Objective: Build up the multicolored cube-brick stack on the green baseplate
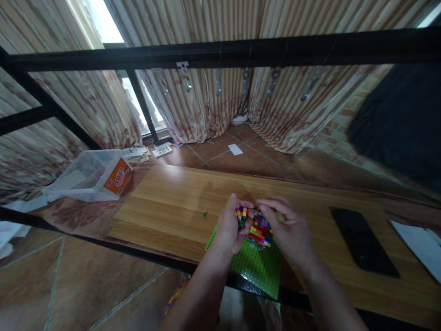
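A green studded baseplate (259, 266) lies at the table's front edge, its near corner sticking out past it. Built up on it are rows of many-coloured toy bricks (262, 232). My left hand (228, 226) is curled over the plate's left side, cupping several loose toy bricks (241, 213) in its fingers. On the right, my right hand (288, 224) has its thumb and fingertips brought together over the far end of the rows; whatever they pinch is too small or hidden. A tiny green brick (204, 214) lies on the wood left of my hands.
The wooden tabletop (165, 202) carries a black phone or tablet (363, 241) on the right, beside white paper (418, 243). A clear plastic bin (82, 179) with an orange label stands at left. A black metal bar (220, 54) with hooks crosses ahead, before striped curtains (206, 105).
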`<state>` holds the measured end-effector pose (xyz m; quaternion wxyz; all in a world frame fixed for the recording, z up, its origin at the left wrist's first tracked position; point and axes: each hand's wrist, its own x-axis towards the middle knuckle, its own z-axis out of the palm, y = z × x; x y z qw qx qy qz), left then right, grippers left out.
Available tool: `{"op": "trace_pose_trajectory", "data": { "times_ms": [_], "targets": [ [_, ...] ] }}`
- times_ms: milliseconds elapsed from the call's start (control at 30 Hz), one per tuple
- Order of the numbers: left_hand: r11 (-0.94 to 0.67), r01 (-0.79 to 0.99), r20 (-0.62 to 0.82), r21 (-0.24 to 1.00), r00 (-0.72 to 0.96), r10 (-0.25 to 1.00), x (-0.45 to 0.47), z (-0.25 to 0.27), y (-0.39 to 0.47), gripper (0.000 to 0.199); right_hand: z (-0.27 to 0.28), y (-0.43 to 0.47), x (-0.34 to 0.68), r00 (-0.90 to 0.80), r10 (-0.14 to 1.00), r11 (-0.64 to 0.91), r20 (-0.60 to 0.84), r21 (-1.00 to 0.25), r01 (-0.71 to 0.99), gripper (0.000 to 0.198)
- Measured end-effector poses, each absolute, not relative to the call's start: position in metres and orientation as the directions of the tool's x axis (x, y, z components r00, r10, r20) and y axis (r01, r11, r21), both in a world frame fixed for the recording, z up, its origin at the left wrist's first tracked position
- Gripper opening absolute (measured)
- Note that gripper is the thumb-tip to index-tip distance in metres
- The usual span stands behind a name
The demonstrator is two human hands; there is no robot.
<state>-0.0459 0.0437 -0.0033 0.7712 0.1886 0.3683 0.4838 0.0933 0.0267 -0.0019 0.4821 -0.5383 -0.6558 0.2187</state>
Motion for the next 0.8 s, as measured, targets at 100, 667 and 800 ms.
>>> {"op": "trace_pose_trajectory", "data": {
  "times_ms": [100, 667, 800],
  "targets": [
    [0.426, -0.561, -0.375, 0.710, 0.210, 0.903, -0.042, -0.003, 0.041, 0.049, 0.003, 0.023, 0.085, -0.106, 0.916, 0.384, 0.387, -0.767, 0.514, 0.024],
    [0.346, -0.420, -0.253, 0.839, 0.261, 0.931, -0.039, -0.004, 0.037, 0.028, -0.003, 0.027, 0.095, 0.164, 0.966, 0.137, 0.201, -0.932, 0.337, 0.019],
    [0.268, -0.366, -0.182, 0.891, 0.254, 0.950, -0.038, -0.008, 0.037, 0.034, -0.004, 0.028, 0.096, 0.198, 0.979, 0.010, 0.052, -0.978, 0.207, 0.028]
  ]
}}
